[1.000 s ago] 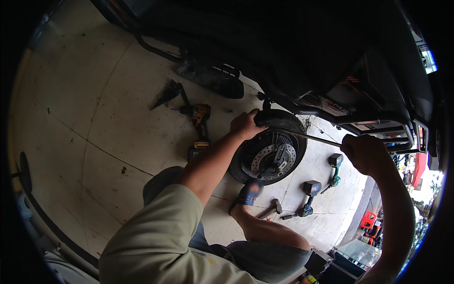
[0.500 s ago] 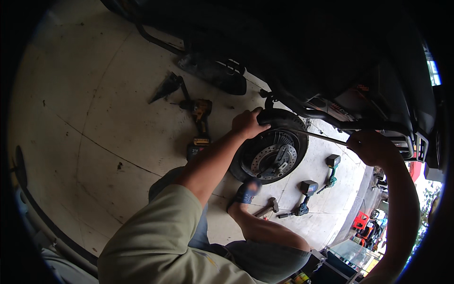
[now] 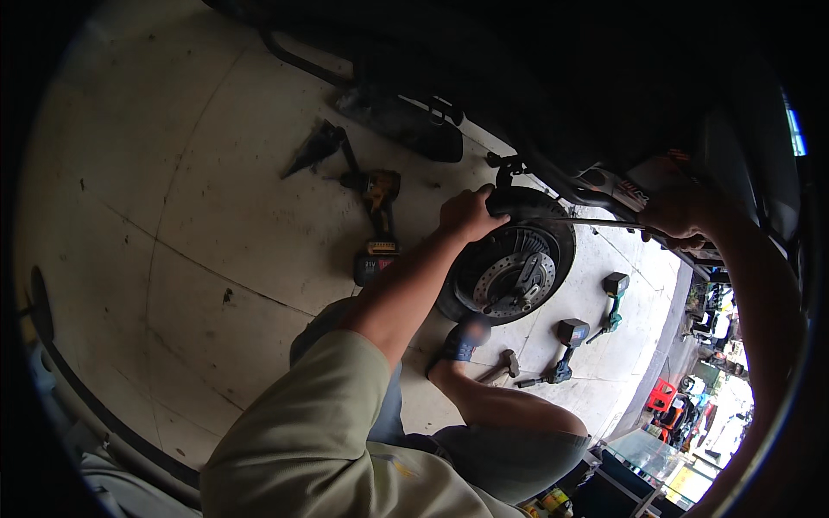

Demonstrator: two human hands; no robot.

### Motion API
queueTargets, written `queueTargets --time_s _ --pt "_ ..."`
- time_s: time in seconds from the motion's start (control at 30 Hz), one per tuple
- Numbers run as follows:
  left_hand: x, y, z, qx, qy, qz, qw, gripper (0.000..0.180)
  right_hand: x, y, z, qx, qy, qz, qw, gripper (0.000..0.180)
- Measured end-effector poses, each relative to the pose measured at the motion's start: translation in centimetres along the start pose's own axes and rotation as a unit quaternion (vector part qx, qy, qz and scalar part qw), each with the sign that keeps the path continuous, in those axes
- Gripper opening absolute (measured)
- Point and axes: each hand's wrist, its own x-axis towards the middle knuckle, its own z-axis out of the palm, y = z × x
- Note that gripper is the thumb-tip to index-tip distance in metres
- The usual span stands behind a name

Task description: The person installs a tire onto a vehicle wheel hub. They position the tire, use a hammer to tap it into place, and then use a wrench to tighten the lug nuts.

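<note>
A wheel with a black tyre [image 3: 566, 259] and a pale brake disc [image 3: 528, 289] lies on the floor in front of me. My left hand [image 3: 469, 214] is closed over the tyre's upper left edge, its thumb beside the tip of a long thin metal tyre lever [image 3: 596, 223]. From the upper part of the wheel the lever runs out nearly level to the right. Its far end is in my closed right hand [image 3: 678, 216], close under the dark motorcycle [image 3: 639, 186]. My foot in a dark sandal [image 3: 458, 345] is against the tyre's near edge.
A yellow-black cordless impact driver [image 3: 378, 207] lies left of the wheel, near a black plastic part [image 3: 315, 151]. To the right are a hammer [image 3: 503, 367], a blue cordless tool [image 3: 561, 367] and a green one [image 3: 613, 311]. A red stool [image 3: 662, 395] stands farther right.
My right hand has risen and shifted right with the lever, which now lies nearly level rather than sloping down to the right. My left hand stays at the tyre; the whole view has shifted slightly.
</note>
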Motion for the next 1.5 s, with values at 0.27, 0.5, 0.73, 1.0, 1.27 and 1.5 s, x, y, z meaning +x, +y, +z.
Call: queueTargets --time_s 0.27,0.5,0.73,1.0,1.27,1.5 --pt "-0.1 -0.2 0.3 0.025 0.003 -0.013 1.000 0.069 -0.2 -4.0 -2.6 -0.069 0.001 0.015 0.998 0.040" --pt "-0.3 0.4 1.5 0.019 0.002 -0.011 1.000 0.069 -0.7 -2.8 -0.8 -0.031 -0.027 0.028 0.999 0.038" --pt "-0.1 -0.3 -0.6 0.005 -0.009 -0.041 0.999 0.072 -0.1 -3.7 -2.4 -0.121 0.034 -0.033 0.991 0.039" --pt "0.8 -0.8 -0.4 -0.002 -0.014 -0.044 0.999 0.070 0.0 -5.1 -3.2 -0.146 -0.031 -0.037 0.988 0.040" --pt "1.6 -2.3 -0.7 -0.013 -0.017 -0.035 0.999 0.070 3.9 -6.8 0.7 -0.179 -0.104 -0.099 0.973 0.049" --pt "1.8 0.1 -0.2 0.034 -0.058 -0.015 0.998 0.080 6.2 2.4 13.4 -0.172 0.159 -0.358 0.904 0.034"
